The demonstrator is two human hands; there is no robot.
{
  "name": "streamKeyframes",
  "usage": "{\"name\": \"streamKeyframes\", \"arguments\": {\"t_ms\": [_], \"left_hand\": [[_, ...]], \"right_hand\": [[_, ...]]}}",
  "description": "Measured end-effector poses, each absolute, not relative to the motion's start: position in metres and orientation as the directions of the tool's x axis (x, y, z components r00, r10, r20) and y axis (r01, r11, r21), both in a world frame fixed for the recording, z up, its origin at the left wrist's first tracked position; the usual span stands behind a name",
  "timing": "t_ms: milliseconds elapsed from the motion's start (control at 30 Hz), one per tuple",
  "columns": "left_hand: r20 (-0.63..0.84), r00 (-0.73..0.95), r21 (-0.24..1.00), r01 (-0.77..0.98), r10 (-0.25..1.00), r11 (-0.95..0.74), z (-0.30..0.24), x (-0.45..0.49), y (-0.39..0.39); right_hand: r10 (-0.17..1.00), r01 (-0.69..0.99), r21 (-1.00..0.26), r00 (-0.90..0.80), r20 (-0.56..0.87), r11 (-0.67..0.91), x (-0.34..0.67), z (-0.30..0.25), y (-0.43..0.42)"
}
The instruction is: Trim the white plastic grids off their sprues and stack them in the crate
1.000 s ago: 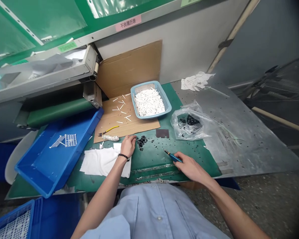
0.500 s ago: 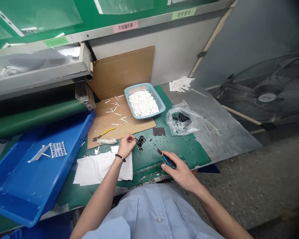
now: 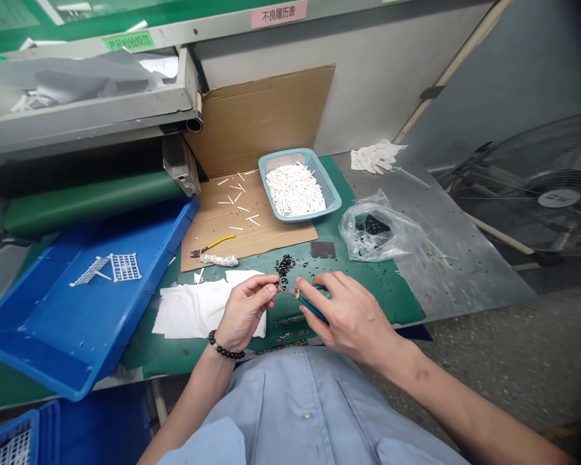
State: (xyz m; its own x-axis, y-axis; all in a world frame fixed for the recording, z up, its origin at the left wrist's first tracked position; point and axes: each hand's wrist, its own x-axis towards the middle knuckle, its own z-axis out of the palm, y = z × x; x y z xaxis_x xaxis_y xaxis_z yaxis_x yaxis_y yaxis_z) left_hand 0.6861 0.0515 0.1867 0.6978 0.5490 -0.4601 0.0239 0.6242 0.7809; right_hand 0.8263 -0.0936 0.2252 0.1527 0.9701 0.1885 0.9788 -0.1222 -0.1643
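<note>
My right hand (image 3: 351, 313) is wrapped round blue-handled cutting pliers (image 3: 312, 302), their jaws pointing left. Those jaws meet the fingertips of my left hand (image 3: 246, 310), which pinches a small dark piece (image 3: 279, 283), mostly hidden by the fingers. Just beyond the fingertips lies a pile of small black parts (image 3: 285, 265) on the green mat (image 3: 392, 300). A white cloth (image 3: 186, 310) is spread partly under my left hand. A flat dark brown piece (image 3: 323, 250) lies right of the pile.
A light blue basket (image 3: 336, 200) holds many white sticks. Loose sticks, yellow-handled pliers (image 3: 220, 241) and a wrapped bundle (image 3: 219, 259) lie around the cardboard (image 3: 281, 236). A clear bag (image 3: 401, 229) holds black parts. At left is a blue tray (image 3: 43, 323); a white glove (image 3: 375, 156) lies far right.
My left hand has drawn back from the black pile towards my body with a small piece. The right hand has brought the cutting pliers left to it. The view has shifted.
</note>
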Motion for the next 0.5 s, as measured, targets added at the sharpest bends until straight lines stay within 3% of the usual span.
{"name": "streamKeyframes", "arguments": {"t_ms": [500], "left_hand": [[-0.432, 0.654, 0.875, 0.137, 0.621, 0.464, 0.1954, 0.6784, 0.0453]], "right_hand": [[0.987, 0.993, -0.112, 0.051, 0.149, -0.034, 0.8281, 0.2289, -0.093]]}}
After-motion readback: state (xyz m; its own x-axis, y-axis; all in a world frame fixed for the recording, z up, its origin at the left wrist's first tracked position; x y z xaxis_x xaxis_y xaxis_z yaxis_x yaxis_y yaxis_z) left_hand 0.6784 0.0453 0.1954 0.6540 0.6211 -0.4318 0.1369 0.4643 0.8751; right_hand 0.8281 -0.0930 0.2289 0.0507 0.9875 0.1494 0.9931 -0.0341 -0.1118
